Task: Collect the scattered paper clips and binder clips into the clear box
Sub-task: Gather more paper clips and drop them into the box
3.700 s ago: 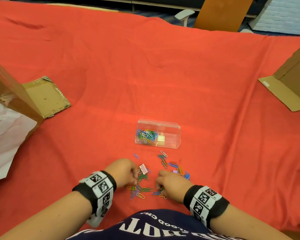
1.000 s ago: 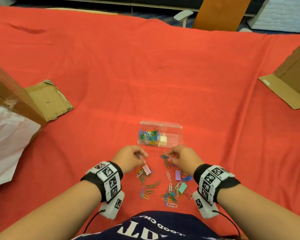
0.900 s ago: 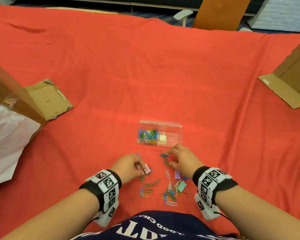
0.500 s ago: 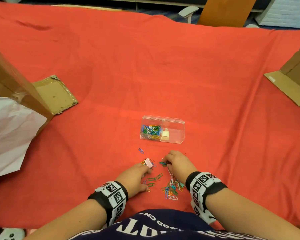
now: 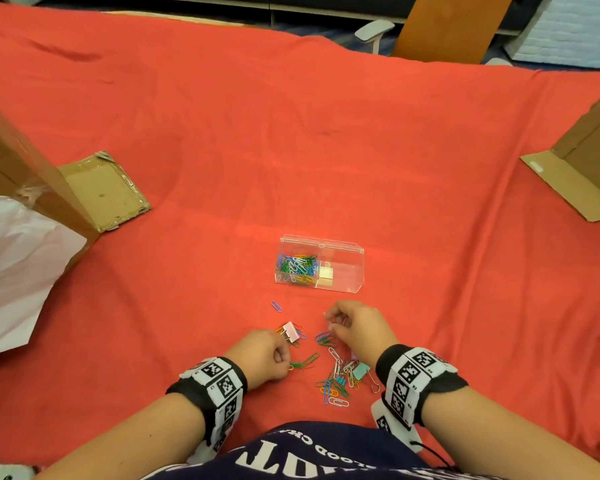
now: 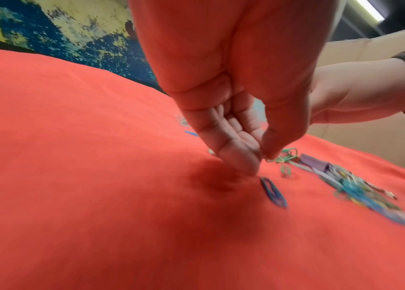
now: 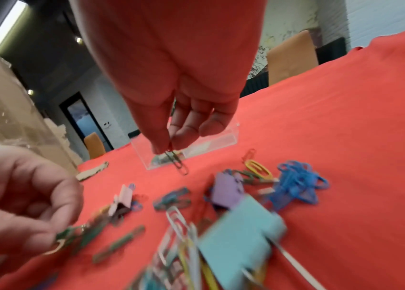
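The clear box [image 5: 347,271] stands on the red cloth and holds several coloured paper clips [image 5: 297,266] in its left half. Just in front of it, my right hand [image 5: 329,322] pinches one dark paper clip [image 7: 177,162] above the cloth. My left hand [image 5: 284,358], nearer to me, pinches green paper clips [image 7: 72,234] between thumb and fingers. Between the hands lie a pink binder clip [image 5: 291,331], a teal binder clip [image 5: 360,370], a purple binder clip [image 7: 226,191] and several loose paper clips [image 5: 333,382]. One blue paper clip [image 5: 276,306] lies apart, left of the box front.
A tall cardboard box [image 5: 25,168] with a flap [image 5: 101,188] and white paper [image 5: 14,271] sit at the left. Another cardboard box [image 5: 586,168] stands at the right edge. An orange chair back [image 5: 447,26] rises beyond the far edge of the cloth.
My left hand has drawn back from the pink binder clip and curled onto green clips. My right hand has closed on a single clip and lifted slightly.
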